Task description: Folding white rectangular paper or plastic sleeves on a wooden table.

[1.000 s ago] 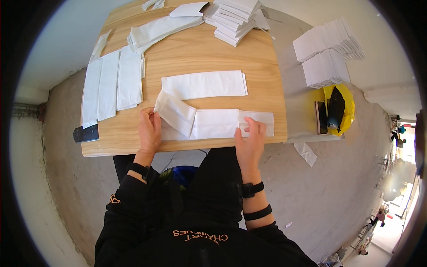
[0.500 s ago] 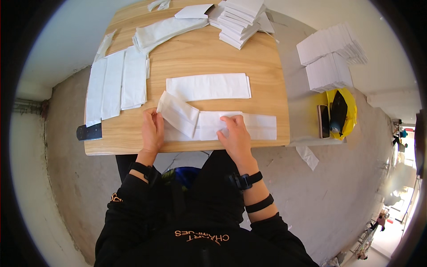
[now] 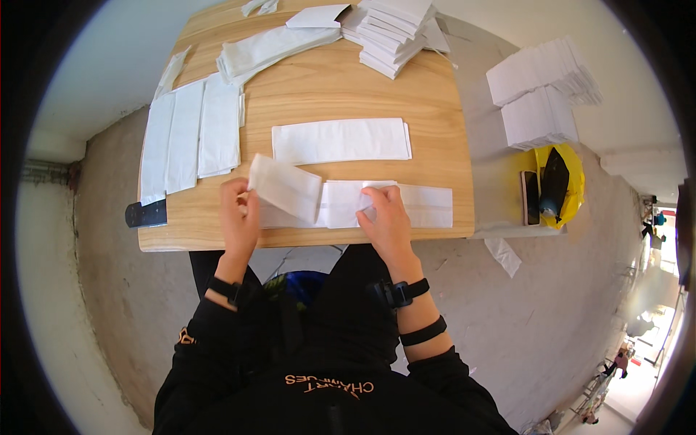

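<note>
Now, we have one white strip (image 3: 428,207) near the front of the worktop (image 3: 348,87). Our left hand (image 3: 240,219) has its grip pinching one raised flap (image 3: 288,188); our right hand (image 3: 389,222) has its grip partly spread on the strip. One pile (image 3: 341,140) lies just beyond, three side piles (image 3: 185,135) leftward, one phone (image 3: 530,198) rightward.

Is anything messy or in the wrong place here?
Yes. A pale, thin piece seems to lie on the floor, while the flat white strips are on the wooden table. The tall white stack at the far side looks crooked too: its layers don't line up.
</note>
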Demonstrator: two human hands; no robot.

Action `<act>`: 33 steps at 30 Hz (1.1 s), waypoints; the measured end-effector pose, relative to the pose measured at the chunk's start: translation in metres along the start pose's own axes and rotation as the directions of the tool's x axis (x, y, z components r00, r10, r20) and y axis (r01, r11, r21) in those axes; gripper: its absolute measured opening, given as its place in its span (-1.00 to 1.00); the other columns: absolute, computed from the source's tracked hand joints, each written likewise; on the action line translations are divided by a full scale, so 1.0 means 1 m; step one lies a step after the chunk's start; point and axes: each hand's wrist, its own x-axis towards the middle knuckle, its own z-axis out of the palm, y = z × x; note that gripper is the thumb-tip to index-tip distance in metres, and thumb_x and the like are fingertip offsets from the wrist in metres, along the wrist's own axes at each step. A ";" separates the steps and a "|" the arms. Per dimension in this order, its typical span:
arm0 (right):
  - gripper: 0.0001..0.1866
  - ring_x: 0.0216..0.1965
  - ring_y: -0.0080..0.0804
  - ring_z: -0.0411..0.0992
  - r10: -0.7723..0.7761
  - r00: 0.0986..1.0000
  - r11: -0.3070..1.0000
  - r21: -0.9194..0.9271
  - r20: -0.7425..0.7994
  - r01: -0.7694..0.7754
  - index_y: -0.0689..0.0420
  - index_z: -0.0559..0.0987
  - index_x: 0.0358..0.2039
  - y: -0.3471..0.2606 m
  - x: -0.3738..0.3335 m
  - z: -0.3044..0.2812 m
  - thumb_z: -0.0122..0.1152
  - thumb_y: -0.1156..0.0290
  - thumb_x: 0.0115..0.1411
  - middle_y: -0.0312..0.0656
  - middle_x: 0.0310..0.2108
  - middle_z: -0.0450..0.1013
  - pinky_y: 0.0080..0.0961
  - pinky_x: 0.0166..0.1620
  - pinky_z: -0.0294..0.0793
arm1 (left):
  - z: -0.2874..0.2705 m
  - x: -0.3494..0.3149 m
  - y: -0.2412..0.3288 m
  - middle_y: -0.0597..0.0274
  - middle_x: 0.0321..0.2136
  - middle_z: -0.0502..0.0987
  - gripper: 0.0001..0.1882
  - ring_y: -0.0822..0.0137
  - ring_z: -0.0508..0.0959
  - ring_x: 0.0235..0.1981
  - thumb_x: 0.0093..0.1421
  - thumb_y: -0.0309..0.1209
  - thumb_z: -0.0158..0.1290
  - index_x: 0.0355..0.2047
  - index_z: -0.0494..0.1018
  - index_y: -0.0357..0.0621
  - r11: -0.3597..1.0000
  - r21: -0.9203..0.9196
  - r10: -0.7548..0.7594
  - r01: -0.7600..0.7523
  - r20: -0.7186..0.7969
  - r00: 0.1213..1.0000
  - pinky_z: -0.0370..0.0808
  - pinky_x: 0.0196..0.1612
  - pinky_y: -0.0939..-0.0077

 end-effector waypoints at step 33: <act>-0.56 -0.09 -0.03 0.39 -0.040 0.897 0.973 -0.221 -0.440 -0.065 0.15 0.48 -0.06 0.067 -0.022 -0.037 0.33 0.48 -0.01 -0.03 -0.18 0.38 -0.23 -0.07 0.43 | 0.082 -0.043 0.059 -0.06 0.37 -0.02 0.15 0.04 -0.02 0.40 -0.09 0.10 0.24 0.34 -0.04 -0.31 0.724 0.423 0.181 -0.545 0.645 0.742 -0.03 0.37 0.08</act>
